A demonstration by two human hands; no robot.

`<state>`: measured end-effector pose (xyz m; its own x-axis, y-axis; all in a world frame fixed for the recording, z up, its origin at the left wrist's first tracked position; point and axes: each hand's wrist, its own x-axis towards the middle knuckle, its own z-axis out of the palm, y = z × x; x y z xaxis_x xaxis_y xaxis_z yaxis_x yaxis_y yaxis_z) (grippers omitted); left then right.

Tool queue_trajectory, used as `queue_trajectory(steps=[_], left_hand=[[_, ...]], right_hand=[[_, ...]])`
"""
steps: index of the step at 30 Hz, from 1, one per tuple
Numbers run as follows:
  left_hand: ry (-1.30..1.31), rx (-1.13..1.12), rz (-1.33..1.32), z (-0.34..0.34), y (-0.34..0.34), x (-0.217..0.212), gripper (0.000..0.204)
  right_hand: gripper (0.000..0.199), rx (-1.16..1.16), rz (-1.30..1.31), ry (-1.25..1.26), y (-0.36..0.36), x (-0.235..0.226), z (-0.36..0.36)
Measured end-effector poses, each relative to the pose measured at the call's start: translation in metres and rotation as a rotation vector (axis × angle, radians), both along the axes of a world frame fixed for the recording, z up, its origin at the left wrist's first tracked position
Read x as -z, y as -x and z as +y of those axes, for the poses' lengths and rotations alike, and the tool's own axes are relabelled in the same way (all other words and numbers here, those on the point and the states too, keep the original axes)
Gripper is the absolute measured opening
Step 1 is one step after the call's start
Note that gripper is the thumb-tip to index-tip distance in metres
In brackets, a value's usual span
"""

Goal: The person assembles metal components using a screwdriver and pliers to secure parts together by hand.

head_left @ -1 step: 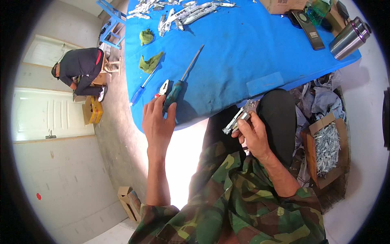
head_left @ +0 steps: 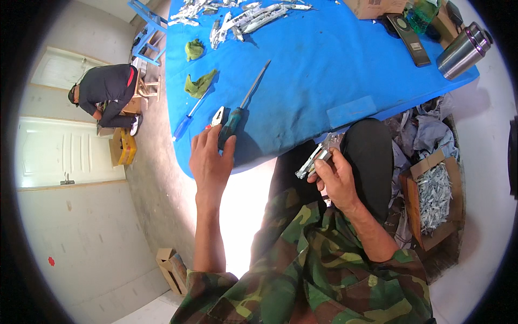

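Note:
My left hand (head_left: 210, 162) is at the table's near left edge. Its thumb and forefinger are on either side of the teal handle of a long screwdriver (head_left: 232, 125), whose shaft points away to the right. Under or beside its other fingertips are red-handled pliers (head_left: 217, 116), their handles mostly hidden. Further left lies a second, thinner screwdriver with a blue handle (head_left: 183, 126). My right hand (head_left: 338, 178), above my lap, is closed round a silver metal mechanism (head_left: 318, 156) with a slim, jointed body; the fingers hide part of it.
Two green cloths (head_left: 200, 84) and a heap of metal pieces (head_left: 248, 20) lie on the blue tablecloth (head_left: 302, 81). A steel flask (head_left: 464, 51) stands at the right corner. Below it is a carton of metal strips (head_left: 434, 197). Another person (head_left: 105, 89) sits bent over at the left.
My left thumb and the near end of the teal screwdriver handle have shifted very slightly. The right hand and its metal mechanism have barely moved.

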<state>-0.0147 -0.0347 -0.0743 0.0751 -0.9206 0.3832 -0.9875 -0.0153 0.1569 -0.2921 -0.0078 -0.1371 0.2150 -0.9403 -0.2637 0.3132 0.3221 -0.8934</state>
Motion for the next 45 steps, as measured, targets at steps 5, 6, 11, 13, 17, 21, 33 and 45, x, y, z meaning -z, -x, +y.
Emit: queue_trajectory(steps=[5, 6, 11, 13, 17, 21, 33, 45], left_hand=[[-0.090, -0.009, -0.015, -0.014, 0.001, 0.007, 0.040], [-0.073, 0.004, -0.001, -0.015, 0.003, 0.006, 0.039], [0.064, 0.006, 0.072, -0.005, -0.005, -0.001, 0.037], [0.077, -0.048, 0.099, 0.007, -0.025, -0.001, 0.039], [-0.036, -0.140, 0.175, 0.024, -0.049, -0.002, 0.043], [-0.119, -0.055, 0.194, 0.033, -0.070, 0.009, 0.057], [-0.421, -0.205, 0.567, 0.014, -0.084, -0.008, 0.049], [-0.526, 0.104, 1.975, 0.092, 0.044, 0.007, 0.082]], right_hand=[[0.017, 0.003, 0.003, 0.005, 0.004, 0.006, 0.000], [0.018, 0.007, -0.007, 0.013, 0.004, 0.008, 0.001], [0.022, 0.036, 0.009, 0.044, 0.002, 0.008, 0.002], [0.023, 0.018, 0.026, 0.062, 0.001, 0.012, 0.003], [0.028, 0.000, 0.042, 0.092, -0.001, 0.009, 0.002], [0.034, -0.008, 0.103, 0.166, -0.003, 0.008, 0.003], [0.043, -0.021, 0.257, 0.264, -0.003, -0.005, -0.002], [0.046, 0.043, 0.503, 0.535, 0.001, -0.016, -0.007]])
